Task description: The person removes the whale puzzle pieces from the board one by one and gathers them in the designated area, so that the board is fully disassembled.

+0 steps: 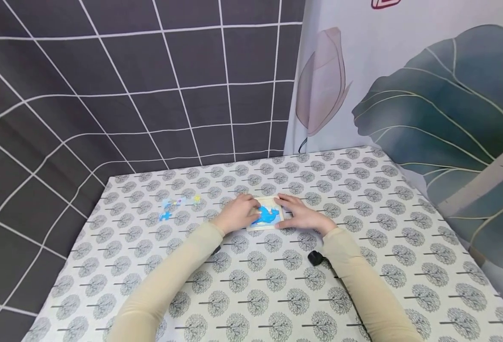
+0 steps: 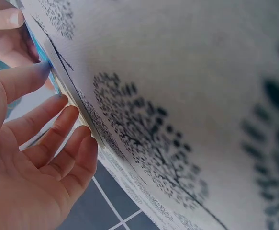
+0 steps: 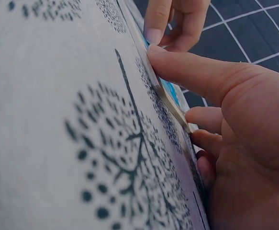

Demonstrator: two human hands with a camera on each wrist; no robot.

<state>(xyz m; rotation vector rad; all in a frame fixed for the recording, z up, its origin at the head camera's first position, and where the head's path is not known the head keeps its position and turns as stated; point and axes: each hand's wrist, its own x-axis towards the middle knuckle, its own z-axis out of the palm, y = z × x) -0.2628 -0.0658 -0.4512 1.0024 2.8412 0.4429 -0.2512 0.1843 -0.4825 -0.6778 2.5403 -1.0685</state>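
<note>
A small wooden jigsaw puzzle tray (image 1: pixel 260 228) with a pale rim lies on the cloth, a bright blue picture (image 1: pixel 269 216) inside it. My left hand (image 1: pixel 239 213) lies over its left side. In the left wrist view the thumb (image 2: pixel 36 76) presses on the blue part, while the other fingers, loosely bent, reach the rim. From the right, my right hand (image 1: pixel 300 214) holds the tray, thumb at the near corner and fingers around the far one. The right wrist view has that thumb (image 3: pixel 177 60) along the rim, close to the left hand's fingertip.
Several loose puzzle pieces lie to the left: a blue one (image 1: pixel 165 216), pale ones (image 1: pixel 174 202) and a yellow one (image 1: pixel 197 198). A tree-print cloth (image 1: pixel 255 294) covers the table. A dark gridded curtain (image 1: pixel 148 109) hangs behind, and a leaf-print curtain (image 1: pixel 439 104) on the right.
</note>
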